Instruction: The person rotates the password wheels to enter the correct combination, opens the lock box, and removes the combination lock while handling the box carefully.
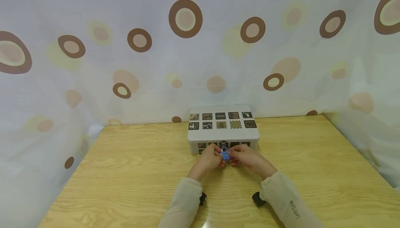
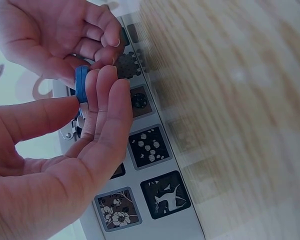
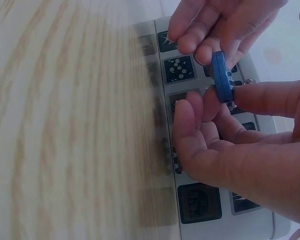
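Note:
A small blue combination padlock (image 1: pixel 225 154) with number dials is at the front of a white box (image 1: pixel 223 136), just below the box's metal latch (image 1: pixel 223 143). My left hand (image 1: pixel 209 157) pinches one side of the padlock (image 2: pixel 81 85) between thumb and fingers. From the other side my right hand (image 1: pixel 249 157) pinches it too, its thumb against the dial face of the padlock (image 3: pixel 221 77). The shackle points up toward the latch; whether it passes through the latch I cannot tell. Dark picture squares cover the box's lid and front.
The box stands on a wood-grain table (image 1: pixel 134 172), near its back edge. Behind and at both sides hangs a pale curtain (image 1: pixel 156 72) with brown and yellow circles. Black straps (image 1: pixel 258 199) show at both wrists, by the light sleeves.

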Motion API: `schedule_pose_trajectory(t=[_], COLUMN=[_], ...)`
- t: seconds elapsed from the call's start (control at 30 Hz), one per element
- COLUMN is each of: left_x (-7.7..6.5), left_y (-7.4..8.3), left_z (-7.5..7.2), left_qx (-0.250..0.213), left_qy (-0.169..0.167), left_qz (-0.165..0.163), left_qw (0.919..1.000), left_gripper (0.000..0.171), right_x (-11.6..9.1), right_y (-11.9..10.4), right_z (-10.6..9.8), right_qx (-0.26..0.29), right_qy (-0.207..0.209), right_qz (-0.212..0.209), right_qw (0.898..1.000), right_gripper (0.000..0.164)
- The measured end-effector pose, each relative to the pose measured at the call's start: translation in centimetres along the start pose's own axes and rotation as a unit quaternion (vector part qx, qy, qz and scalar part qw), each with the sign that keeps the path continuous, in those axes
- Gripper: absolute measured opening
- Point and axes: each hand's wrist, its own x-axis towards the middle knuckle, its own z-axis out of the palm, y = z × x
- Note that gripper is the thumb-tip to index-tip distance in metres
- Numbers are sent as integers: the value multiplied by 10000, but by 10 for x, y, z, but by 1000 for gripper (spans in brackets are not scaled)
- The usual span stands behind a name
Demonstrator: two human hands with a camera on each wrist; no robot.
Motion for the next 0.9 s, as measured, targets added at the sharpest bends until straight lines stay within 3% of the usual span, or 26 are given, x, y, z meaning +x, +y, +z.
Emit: schedule_pose_trajectory(t=[0.5,0.63,0.77,0.9], left_x=[1,-1,-4,-6], left_y=[0,-1,-2,-1], left_z=[-1,-3,-5,-4], left_qx=[241,997,1934,2342], left_qy=[71,222,400,511], left_qz=[2,184,384,463], left_qw=[9997,9946,9795,9698], left_gripper=[11,17,29,33], right_x=[-3,-2,-4,-4], right_y=[0,2,1,0], right_z=[1,3,7,11], right_qx=[73,341,607,713], right_qy=[125,144,192,352], right_qz=[-29,-1,60,144], right_qw=[9999,9993,9980,9967], right_gripper=[34,34,34,33])
